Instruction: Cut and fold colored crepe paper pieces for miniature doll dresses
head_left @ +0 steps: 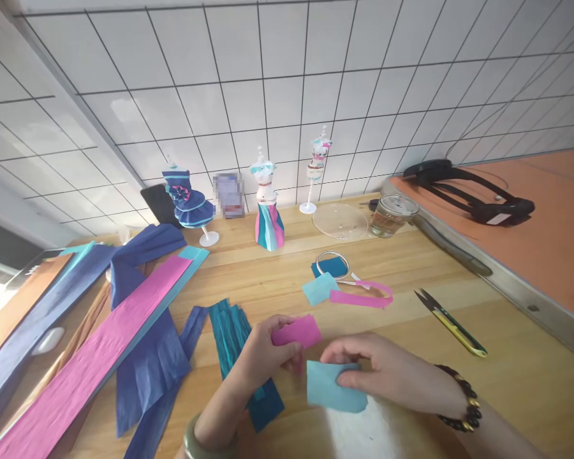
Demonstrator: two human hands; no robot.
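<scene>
My left hand is closed on a piece of pink crepe paper, pinched between thumb and fingers. A light blue piece of paper is gripped by my right hand, thumb in front and fingers behind. The two pieces are apart. Just beyond my hands lie another light blue piece, a dark teal piece under a ring of tape or wire, and a curled pink strip. Pleated teal paper lies beside my left forearm and partly under it.
Three small dress forms, one in blue, one with a striped skirt and one at right, stand near the tiled wall. Long paper strips cover the left side. Thread snips and a glass are at right.
</scene>
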